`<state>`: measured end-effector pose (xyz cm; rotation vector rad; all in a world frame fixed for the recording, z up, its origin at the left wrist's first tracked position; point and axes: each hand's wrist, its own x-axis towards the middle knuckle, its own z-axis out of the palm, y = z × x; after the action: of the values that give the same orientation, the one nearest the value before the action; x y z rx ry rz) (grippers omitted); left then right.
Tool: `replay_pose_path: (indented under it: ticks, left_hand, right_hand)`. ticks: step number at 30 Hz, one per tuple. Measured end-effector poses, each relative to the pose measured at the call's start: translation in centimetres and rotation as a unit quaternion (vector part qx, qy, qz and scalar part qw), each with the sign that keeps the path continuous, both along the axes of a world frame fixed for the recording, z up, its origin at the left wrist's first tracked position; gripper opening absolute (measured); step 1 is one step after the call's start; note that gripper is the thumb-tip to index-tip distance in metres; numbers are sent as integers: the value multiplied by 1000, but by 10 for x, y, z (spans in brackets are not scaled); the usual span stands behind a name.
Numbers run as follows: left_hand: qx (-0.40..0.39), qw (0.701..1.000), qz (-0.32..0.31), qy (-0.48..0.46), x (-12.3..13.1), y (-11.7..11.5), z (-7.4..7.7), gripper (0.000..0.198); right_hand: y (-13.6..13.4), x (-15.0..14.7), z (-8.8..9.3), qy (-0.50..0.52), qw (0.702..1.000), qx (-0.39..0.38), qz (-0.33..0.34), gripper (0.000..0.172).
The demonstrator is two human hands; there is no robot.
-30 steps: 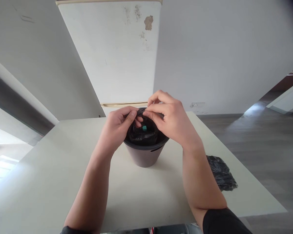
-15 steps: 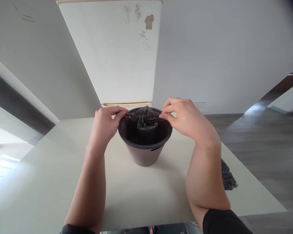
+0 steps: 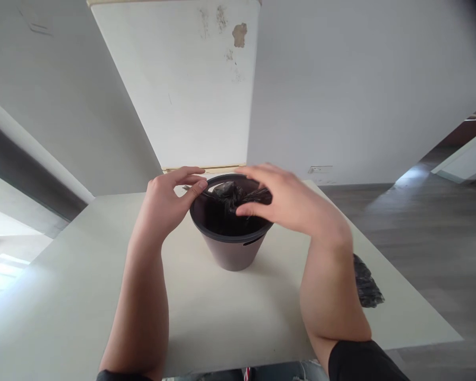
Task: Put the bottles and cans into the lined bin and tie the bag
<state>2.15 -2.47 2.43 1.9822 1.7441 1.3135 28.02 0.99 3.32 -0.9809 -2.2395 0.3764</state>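
Note:
A small dark bin [image 3: 233, 248] stands on the white table [image 3: 230, 312]. Inside it sits a black plastic bag [image 3: 227, 194], gathered and knotted at the top. My left hand [image 3: 165, 203] is at the bin's left rim, its thumb pinching a thin end of the bag against the fingers below while the index finger is lifted. My right hand [image 3: 287, 200] hovers over the bin's right side with its fingers stretched out, slightly blurred, holding nothing.
A crumpled black bag [image 3: 365, 283] lies on the table behind my right forearm, near the right edge. A worn white fridge [image 3: 190, 90] stands just past the table's far edge. Grey wooden floor [image 3: 432, 243] stretches to the right.
My hands pulled the bag's two ends apart over the bin. My right hand has since let go of its end and opened above the bin; the left stays at the rim.

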Motion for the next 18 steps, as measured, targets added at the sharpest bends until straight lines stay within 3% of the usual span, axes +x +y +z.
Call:
replay_pose_path:
  ticks: [2,6,9,14,18]
  left_hand:
    - [9,1000,6,-13,2,-3,3,30]
    - [39,999,20,-28,4,-6,3,26]
    - [34,999,14,-30,2,-6,1,22]
    - [39,998,3,-40,2,-9,2,15]
    - [48,998,11,-31,4,-13,6,19]
  right_hand:
    - [1,-12,-6,-35,999,-18,35,58]
    - [7,-25,-19,-61,997,-23,30,30]
    - [10,-26,-19,-49,998,-33,23,29]
    - [5,-24,-8,94,995,16,-8,30]
    - [4,-21,-2,255,957,110,-84,24]
